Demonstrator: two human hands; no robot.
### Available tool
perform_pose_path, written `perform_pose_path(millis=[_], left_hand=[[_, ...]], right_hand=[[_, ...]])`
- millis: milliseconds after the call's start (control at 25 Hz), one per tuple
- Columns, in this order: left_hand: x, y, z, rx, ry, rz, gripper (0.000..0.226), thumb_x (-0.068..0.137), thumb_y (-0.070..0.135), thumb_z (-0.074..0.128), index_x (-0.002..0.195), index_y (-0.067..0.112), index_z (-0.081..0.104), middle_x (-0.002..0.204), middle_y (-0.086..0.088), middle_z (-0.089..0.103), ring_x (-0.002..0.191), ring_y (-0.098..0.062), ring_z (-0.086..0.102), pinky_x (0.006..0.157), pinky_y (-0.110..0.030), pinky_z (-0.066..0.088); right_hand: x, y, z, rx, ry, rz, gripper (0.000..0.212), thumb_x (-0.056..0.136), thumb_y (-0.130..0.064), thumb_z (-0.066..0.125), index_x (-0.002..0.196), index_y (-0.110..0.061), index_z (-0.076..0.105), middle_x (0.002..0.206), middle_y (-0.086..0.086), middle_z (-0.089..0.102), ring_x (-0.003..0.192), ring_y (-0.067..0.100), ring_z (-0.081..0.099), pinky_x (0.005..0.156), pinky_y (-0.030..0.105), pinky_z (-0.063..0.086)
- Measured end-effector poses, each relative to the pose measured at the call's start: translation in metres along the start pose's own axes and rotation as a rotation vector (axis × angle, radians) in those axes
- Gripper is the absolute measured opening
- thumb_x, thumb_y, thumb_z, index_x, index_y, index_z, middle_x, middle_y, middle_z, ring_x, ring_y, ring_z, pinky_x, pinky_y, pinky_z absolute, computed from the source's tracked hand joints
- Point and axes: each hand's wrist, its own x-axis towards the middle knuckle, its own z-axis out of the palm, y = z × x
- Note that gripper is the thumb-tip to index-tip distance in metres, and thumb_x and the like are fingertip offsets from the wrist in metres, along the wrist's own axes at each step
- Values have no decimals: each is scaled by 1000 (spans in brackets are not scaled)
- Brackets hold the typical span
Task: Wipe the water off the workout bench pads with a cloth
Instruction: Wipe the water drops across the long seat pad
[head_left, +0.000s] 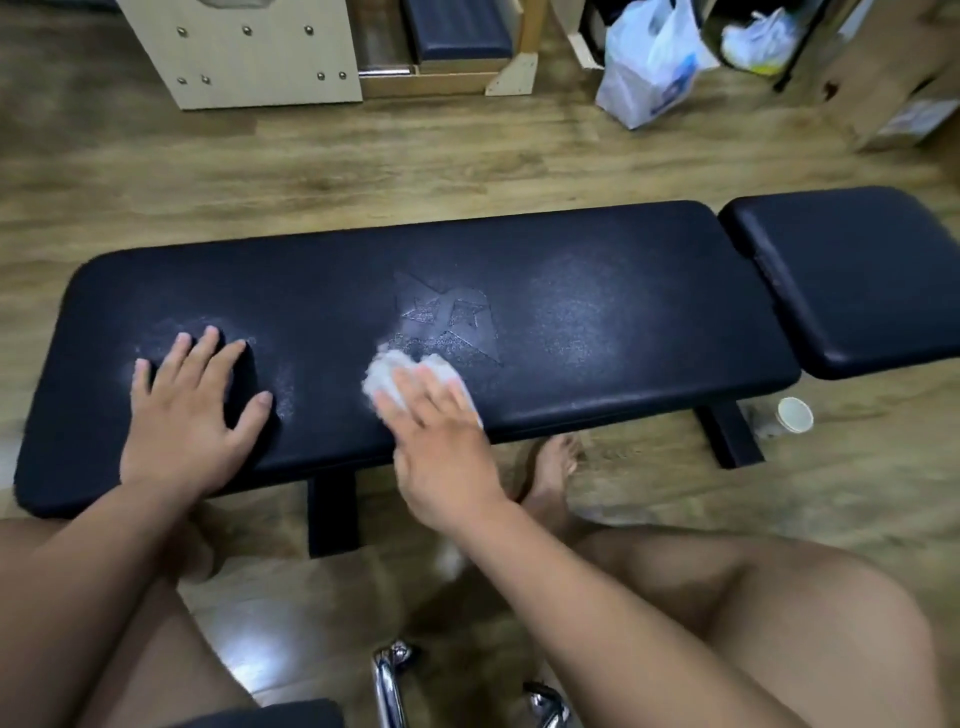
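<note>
A long black bench pad lies across the view, with a star logo embossed in its middle and pale wet patches to the right of the logo and near its left end. A shorter black seat pad adjoins it at the right. My right hand presses a crumpled white cloth flat on the long pad, just below the logo, fingers straight. My left hand rests flat with spread fingers on the pad's left part.
A small white paper cup stands on the wood floor by the bench's right leg. My bare foot sits under the bench front. Plastic bags, cardboard boxes and wooden furniture line the far side. Chrome tubing is at the bottom.
</note>
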Motion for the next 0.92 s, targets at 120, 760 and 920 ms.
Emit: perform_pose_path(millis=[120, 760, 920], left_hand=[[1, -1, -1, 0, -10, -1, 74, 87, 60, 28, 144, 16, 42, 156, -12, 34, 147, -31, 22, 116, -56, 13], [-9, -7, -19, -596, 197, -107, 59, 90, 38, 46, 143, 13, 41, 156, -8, 35, 146, -22, 28, 123, -42, 8], [-35, -44, -42, -612, 345, -212, 46, 93, 31, 43, 132, 9, 54, 148, -11, 47, 138, -27, 42, 116, -52, 26]], right_hand=[[-8, 55, -22, -16, -33, -137, 70, 75, -16, 35, 144, -25, 42, 155, 2, 35, 144, 28, 28, 120, 43, 17], [41, 14, -15, -46, 163, 450, 58, 82, -19, 38, 139, -23, 48, 155, 5, 34, 137, 34, 34, 112, 44, 31], [88, -133, 32, 143, 2, 143, 62, 87, -25, 41, 149, -24, 34, 161, -1, 20, 148, 23, 14, 120, 42, 13]])
